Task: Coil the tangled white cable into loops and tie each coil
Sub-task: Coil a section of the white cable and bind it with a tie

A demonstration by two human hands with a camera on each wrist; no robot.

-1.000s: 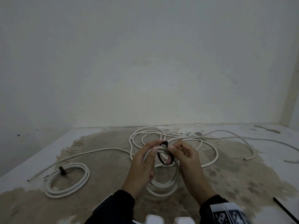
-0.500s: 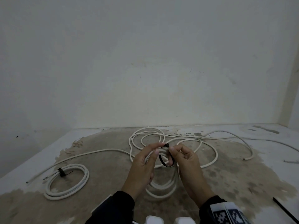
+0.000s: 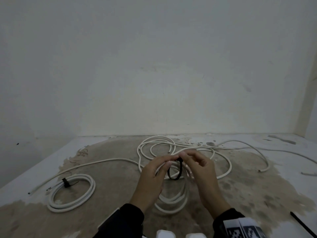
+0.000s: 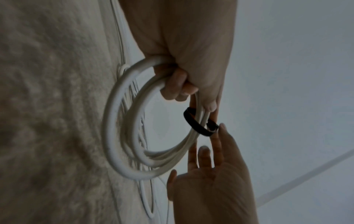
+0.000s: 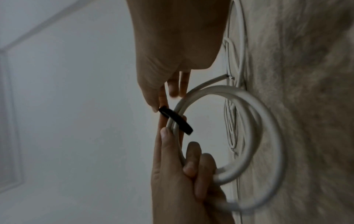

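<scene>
A coil of white cable (image 3: 171,202) hangs from my left hand (image 3: 171,160), whose fingers curl round its top strands (image 4: 178,84). A black tie (image 3: 175,171) is looped loosely round those strands. My right hand (image 3: 183,158) pinches the tie's head between thumb and fingertips (image 5: 162,108); its other fingers are spread. In the right wrist view the tie (image 5: 178,119) crosses the coil (image 5: 258,121) just above the left thumb. More white cable (image 3: 223,149) lies loose and tangled on the floor behind my hands.
A finished coil (image 3: 72,194) bound with a black tie (image 3: 66,183) lies on the floor at the left. One long strand (image 3: 96,163) runs from it toward the tangle. A spare black tie (image 3: 302,226) lies at the lower right. A wall stands close behind.
Both hands have sunk slightly with the coil and the tie. The right fingers have shifted on the tie's head; the loop looks a little smaller.
</scene>
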